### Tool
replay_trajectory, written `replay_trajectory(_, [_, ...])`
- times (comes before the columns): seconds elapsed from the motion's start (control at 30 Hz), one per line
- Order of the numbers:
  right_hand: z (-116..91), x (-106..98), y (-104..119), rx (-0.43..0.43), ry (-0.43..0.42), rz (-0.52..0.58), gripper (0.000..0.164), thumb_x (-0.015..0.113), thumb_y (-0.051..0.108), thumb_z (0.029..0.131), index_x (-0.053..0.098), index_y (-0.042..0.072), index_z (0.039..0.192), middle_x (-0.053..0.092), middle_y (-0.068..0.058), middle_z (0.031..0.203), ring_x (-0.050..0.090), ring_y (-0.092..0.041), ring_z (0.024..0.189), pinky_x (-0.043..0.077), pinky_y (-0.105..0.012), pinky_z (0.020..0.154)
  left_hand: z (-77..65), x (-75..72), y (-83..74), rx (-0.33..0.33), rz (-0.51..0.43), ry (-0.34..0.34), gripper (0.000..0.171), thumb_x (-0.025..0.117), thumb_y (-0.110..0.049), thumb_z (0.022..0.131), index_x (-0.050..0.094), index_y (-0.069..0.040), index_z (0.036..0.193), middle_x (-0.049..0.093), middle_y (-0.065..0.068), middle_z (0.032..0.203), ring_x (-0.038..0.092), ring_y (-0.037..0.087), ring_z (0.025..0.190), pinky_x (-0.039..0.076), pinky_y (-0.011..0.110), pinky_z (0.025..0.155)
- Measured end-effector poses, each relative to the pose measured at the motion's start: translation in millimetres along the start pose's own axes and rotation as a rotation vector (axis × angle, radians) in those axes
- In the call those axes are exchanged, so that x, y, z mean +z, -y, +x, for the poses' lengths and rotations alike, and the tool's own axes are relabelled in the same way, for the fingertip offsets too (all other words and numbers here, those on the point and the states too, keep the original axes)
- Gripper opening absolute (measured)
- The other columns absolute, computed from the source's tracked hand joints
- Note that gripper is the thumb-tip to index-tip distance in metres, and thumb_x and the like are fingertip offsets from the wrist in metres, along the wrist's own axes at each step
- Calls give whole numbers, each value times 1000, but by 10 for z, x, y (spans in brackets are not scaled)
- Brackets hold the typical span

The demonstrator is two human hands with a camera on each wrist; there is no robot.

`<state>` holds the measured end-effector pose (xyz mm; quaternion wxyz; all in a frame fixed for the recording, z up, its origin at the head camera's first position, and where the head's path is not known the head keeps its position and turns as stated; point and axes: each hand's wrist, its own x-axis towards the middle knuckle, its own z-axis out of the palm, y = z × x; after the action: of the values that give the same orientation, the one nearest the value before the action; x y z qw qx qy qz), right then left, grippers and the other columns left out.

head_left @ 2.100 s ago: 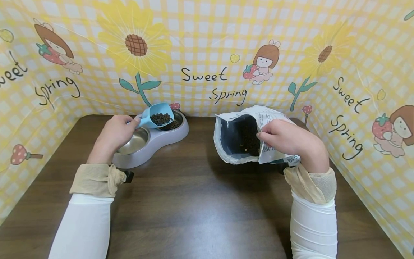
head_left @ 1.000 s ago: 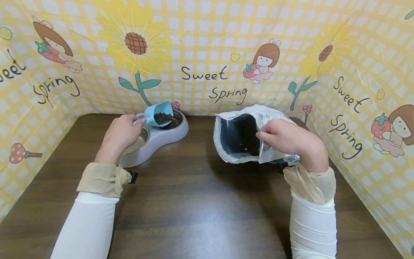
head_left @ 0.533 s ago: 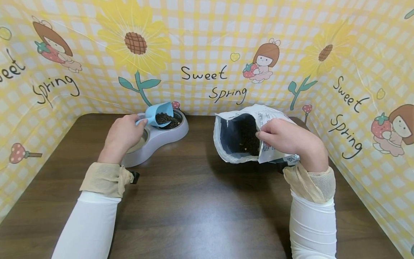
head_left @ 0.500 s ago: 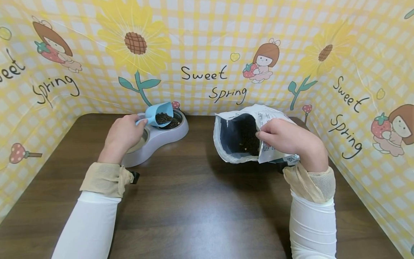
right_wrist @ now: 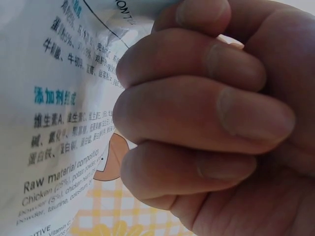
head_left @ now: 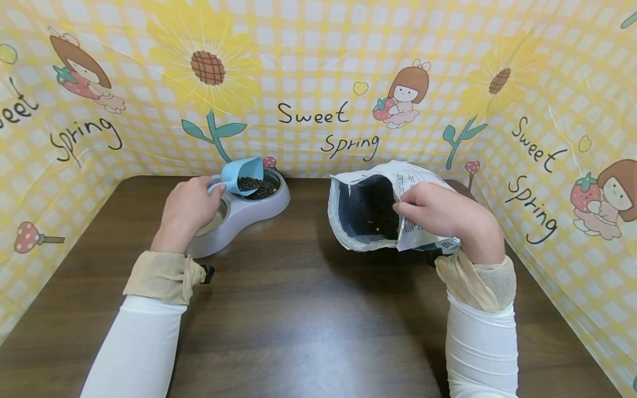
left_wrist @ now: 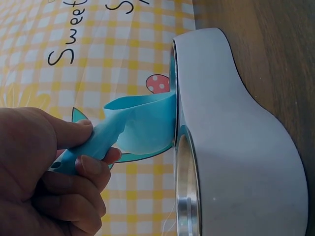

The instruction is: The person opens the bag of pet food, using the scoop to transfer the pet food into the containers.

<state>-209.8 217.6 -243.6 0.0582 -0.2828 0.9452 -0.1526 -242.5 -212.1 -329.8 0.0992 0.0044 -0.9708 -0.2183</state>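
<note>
My left hand (head_left: pixel 188 207) grips the handle of a light blue scoop (head_left: pixel 233 176), thumb on top and fingers curled beneath, as the left wrist view shows. The scoop tilts over the far bowl of a pale double pet bowl (head_left: pixel 239 216), its lip at that bowl's rim. Dark kibble (head_left: pixel 264 190) lies in the far bowl, and some is still in the scoop. The near metal bowl (left_wrist: pixel 186 191) is partly covered by my hand. My right hand (head_left: pixel 443 213) pinches the edge of a white pet food bag (head_left: pixel 343 237), whose mouth gapes leftward with dark kibble inside.
A brown wooden table (head_left: pixel 298 309) lies under everything. Yellow checked cloth (head_left: pixel 308 66) with printed flowers and figures rises behind the table and along both sides. The double bowl stands near the back edge at left; the bag is at right.
My left hand has shifted right and the scoop has tipped further toward the far bowl. Less kibble shows in the scoop, more in the bowl. My right hand and the bag stay put.
</note>
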Motion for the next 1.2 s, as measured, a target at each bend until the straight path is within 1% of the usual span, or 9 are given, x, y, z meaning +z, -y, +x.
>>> replay_trajectory(0.3, [3, 3, 3, 11, 2, 0, 47, 47, 12, 97, 40, 16, 51, 29, 8, 49, 31, -9, 44, 32, -27, 47, 3, 7, 6, 4, 7, -7, 46, 48, -29, 103, 57, 5, 133, 61, 31, 126, 56, 48, 104, 48, 60, 76])
replay_trajectory(0.57, [-4, -5, 5, 3, -1, 2, 47, 47, 13, 98, 40, 16, 51, 29, 8, 49, 31, -10, 44, 32, -27, 47, -6, 4, 0, 22, 24, -25, 44, 49, -26, 103, 58, 4, 133, 59, 28, 131, 54, 50, 109, 48, 63, 79])
replay_trajectory(0.77, [4, 4, -1, 6, 6, -7, 47, 46, 13, 98, 40, 16, 51, 29, 8, 49, 31, -9, 44, 32, -27, 47, -17, 5, 1, 34, 51, -44, 42, 51, -25, 102, 59, 4, 130, 63, 30, 124, 57, 50, 103, 48, 62, 75])
replay_trajectory(1.0, [6, 9, -3, 5, 2, 3, 48, 47, 13, 98, 40, 16, 51, 28, 8, 49, 31, -10, 43, 32, -27, 46, -17, 10, -6, 30, 67, -40, 44, 51, -26, 102, 57, 4, 134, 61, 31, 127, 55, 51, 106, 48, 64, 78])
replay_trajectory(1.2, [1, 7, -2, 4, 0, 4, 48, 47, 14, 98, 40, 16, 51, 28, 8, 49, 31, -9, 43, 32, -27, 46, -22, 14, -7, 42, 78, -73, 39, 52, -26, 102, 62, 3, 125, 66, 31, 115, 59, 50, 96, 49, 62, 70])
